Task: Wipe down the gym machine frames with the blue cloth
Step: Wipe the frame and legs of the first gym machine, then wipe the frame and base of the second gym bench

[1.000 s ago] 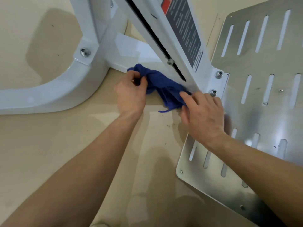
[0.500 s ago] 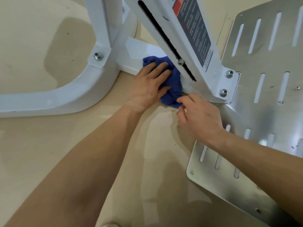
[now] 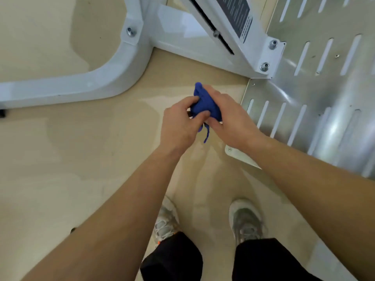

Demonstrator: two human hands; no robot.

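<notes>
The blue cloth (image 3: 205, 103) is bunched up between both hands, lifted clear of the white machine frame (image 3: 113, 78). My left hand (image 3: 180, 122) grips its near side with curled fingers. My right hand (image 3: 229, 116) holds its far side, fingers wrapped over the top. A thin strip of cloth dangles below the hands. The frame's curved base tube runs along the upper left. Its slanted upright with a dark label (image 3: 237, 15) rises at the top centre, bolted to a bracket (image 3: 269, 55).
A slotted metal footplate (image 3: 324, 94) fills the right side, its corner close under my right wrist. The floor is tan. My two shoes (image 3: 245, 220) and dark trouser legs show at the bottom.
Both hands pulled the cloth off the frame's base and back toward me. The left hand went from pressing flat on the cloth to gripping it. The view rose; my feet now show.
</notes>
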